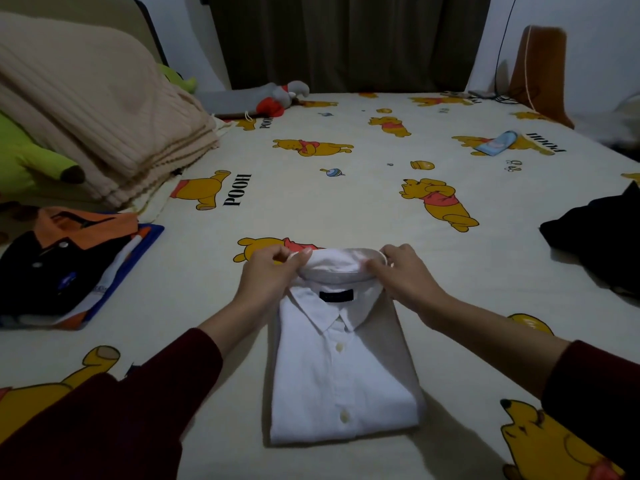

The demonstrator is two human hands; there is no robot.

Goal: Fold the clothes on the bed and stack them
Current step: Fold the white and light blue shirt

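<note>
white shirt (341, 368) folded, buttons up, lying mid-bed (346, 202) on the cartoon-bear sheet | left hand (268, 271) grip pinching collar's left end | right hand (403, 271) grip pinching collar's right end | folded stack (65, 268) at left bed edge | dark garment (602, 237) unfolded at right
</note>
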